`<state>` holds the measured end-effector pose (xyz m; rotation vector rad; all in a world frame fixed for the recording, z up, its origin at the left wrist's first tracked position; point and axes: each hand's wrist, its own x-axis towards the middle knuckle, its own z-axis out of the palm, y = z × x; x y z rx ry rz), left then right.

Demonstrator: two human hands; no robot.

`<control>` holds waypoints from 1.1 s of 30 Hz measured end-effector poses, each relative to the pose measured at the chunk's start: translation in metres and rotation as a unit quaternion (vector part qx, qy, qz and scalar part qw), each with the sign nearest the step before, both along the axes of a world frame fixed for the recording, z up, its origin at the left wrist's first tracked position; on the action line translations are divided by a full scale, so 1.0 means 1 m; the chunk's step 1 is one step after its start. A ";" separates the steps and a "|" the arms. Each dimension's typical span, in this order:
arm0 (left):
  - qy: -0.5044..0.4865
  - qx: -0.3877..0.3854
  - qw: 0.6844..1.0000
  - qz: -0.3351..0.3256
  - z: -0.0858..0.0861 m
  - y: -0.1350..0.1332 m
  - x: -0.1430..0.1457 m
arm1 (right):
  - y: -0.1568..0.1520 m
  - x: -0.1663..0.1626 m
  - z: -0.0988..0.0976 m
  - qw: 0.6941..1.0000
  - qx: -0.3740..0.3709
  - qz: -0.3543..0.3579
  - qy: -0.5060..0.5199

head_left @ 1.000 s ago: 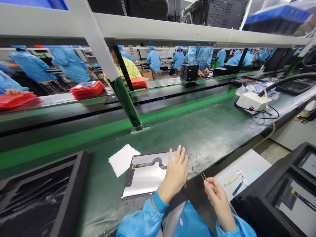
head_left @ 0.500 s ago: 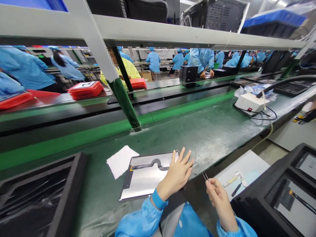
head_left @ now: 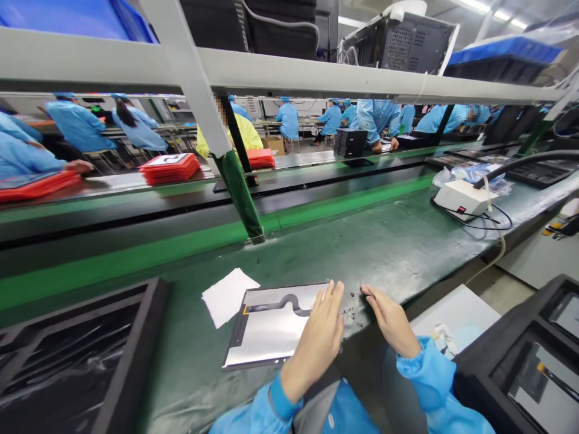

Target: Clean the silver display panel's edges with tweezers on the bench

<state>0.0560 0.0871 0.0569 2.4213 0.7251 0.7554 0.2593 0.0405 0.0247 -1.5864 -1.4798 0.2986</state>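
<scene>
Resting my left hand (head_left: 316, 337) flat on the right-hand end of the silver panel (head_left: 266, 328), I am gripping nothing with it. Its fingers (head_left: 335, 296) are lying straight and close together, pointing away from me. The panel is lying flat on the green desk (head_left: 389, 247) right in front of me, with a dark curved strip (head_left: 284, 300) running along its far edge. My right hand (head_left: 391, 319) is lying palm down on the desk just beside the panel's right edge, apart from the left hand. Its fingers (head_left: 371, 295) are stretching out nearly flat and holding nothing that I can see, though whatever is under the palm is hidden. Small dark specks (head_left: 350, 313) are sitting on the desk between my two hands, close to the right fingertips. A white sheet of paper (head_left: 228, 295) is lying at the panel's far left corner; I cannot tell whether it is tucked under that corner or only touching it. A black tray (head_left: 136, 337) is sitting at the left end of the desk, and another black tray (head_left: 479, 367) is standing at my right. A white box (head_left: 461, 196) with a black cable (head_left: 493, 214) is sitting far off to the right. Beyond the green post (head_left: 237, 187), red stacks (head_left: 169, 167) are lying on the belt.
</scene>
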 end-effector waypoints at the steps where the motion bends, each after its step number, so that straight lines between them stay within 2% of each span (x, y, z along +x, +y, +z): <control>1: -0.060 -0.049 0.997 0.011 -0.003 -0.014 -0.004 | 0.005 0.001 -0.001 1.000 0.002 0.019 -0.013; 3: -0.104 -0.192 0.973 -0.071 -0.015 -0.042 -0.008 | 0.013 -0.001 -0.002 0.997 0.007 0.061 -0.037; 4: -0.092 -0.274 0.949 -0.125 -0.024 -0.054 -0.009 | 0.014 -0.002 -0.001 0.995 0.009 0.082 -0.047; 5: -0.084 -0.360 0.920 -0.132 -0.033 -0.064 -0.008 | 0.014 -0.004 0.000 0.993 0.011 0.101 -0.057; 6: -0.097 -0.444 0.885 -0.098 -0.042 -0.070 -0.007 | 0.012 -0.006 0.001 0.991 0.012 0.119 -0.065; 7: -0.108 -0.529 0.836 -0.095 -0.050 -0.073 -0.005 | 0.009 -0.008 0.003 0.988 0.013 0.136 -0.073; 9: -0.182 -0.641 0.745 -0.022 -0.060 -0.071 -0.003 | 0.001 -0.010 0.006 0.983 0.009 0.164 -0.086; 11: -0.249 -0.694 0.674 0.037 -0.060 -0.063 -0.003 | -0.003 -0.010 0.009 0.980 -0.004 0.178 -0.092; 13: -0.288 -0.714 0.635 0.067 -0.056 -0.057 -0.005 | 0.000 -0.010 0.012 0.979 -0.014 0.176 -0.098; 16: -0.306 -0.725 0.612 0.083 -0.046 -0.056 -0.008 | 0.013 -0.012 0.016 0.978 -0.010 0.176 -0.113; 21: -0.309 -0.725 0.604 0.119 -0.038 -0.063 -0.013 | 0.021 -0.018 0.022 0.965 0.001 0.228 -0.130; 23: -0.309 -0.726 0.598 0.138 -0.039 -0.064 -0.015 | 0.016 -0.017 0.024 0.963 -0.004 0.241 -0.121; 26: -0.310 -0.717 0.606 0.148 -0.048 -0.065 -0.018 | 0.008 -0.007 0.024 0.977 -0.029 0.195 -0.082; 29: -0.330 -0.719 0.606 0.087 -0.064 -0.067 -0.014 | 0.008 0.004 0.017 0.989 -0.040 0.128 -0.066; 33: -0.367 -0.749 0.553 0.000 -0.085 -0.060 0.008 | 0.010 0.006 0.009 0.989 -0.036 0.130 -0.067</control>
